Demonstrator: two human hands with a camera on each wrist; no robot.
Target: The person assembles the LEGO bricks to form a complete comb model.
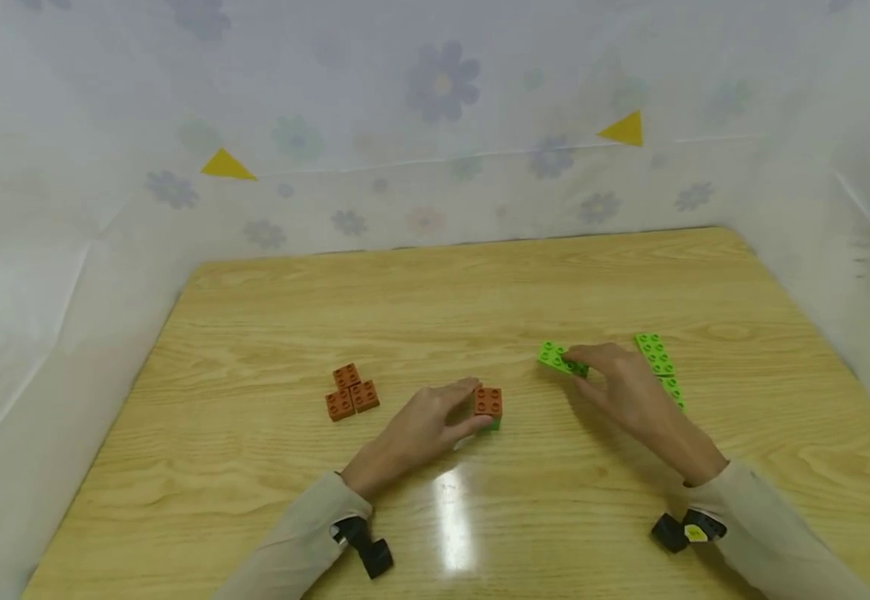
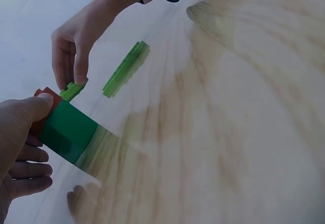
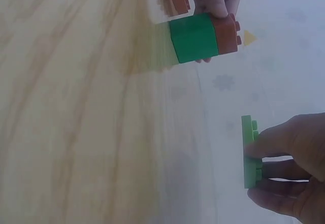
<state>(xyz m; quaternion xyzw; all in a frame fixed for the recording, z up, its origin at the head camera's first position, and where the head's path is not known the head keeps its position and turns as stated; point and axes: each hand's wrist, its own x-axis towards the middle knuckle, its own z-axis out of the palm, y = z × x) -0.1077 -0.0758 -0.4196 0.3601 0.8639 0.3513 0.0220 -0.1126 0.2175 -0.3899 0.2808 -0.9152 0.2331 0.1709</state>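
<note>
Near the table's middle, a reddish-brown toy brick [image 1: 488, 402] sits on top of a dark green block [image 2: 68, 131], which stands on the table. My left hand [image 1: 426, 423] holds this stack from its left side, the thumb [image 2: 40, 103] against the brown brick; some fingers are partly hidden behind it. To the right and farther back, my right hand [image 1: 630, 400] pinches a flat light green brick [image 1: 552, 357] between thumb and fingers. In the right wrist view that light green brick [image 3: 249, 155] is up off the table, studs facing the palm, apart from the stack.
Several reddish-brown bricks [image 1: 351, 392] lie grouped to the left of my left hand. Beyond my right hand, flat light green bricks [image 1: 655, 354] lie end to end, partly covered by that hand. Pale flowered cloth [image 1: 375, 192] hangs behind the wooden table [image 1: 270, 308].
</note>
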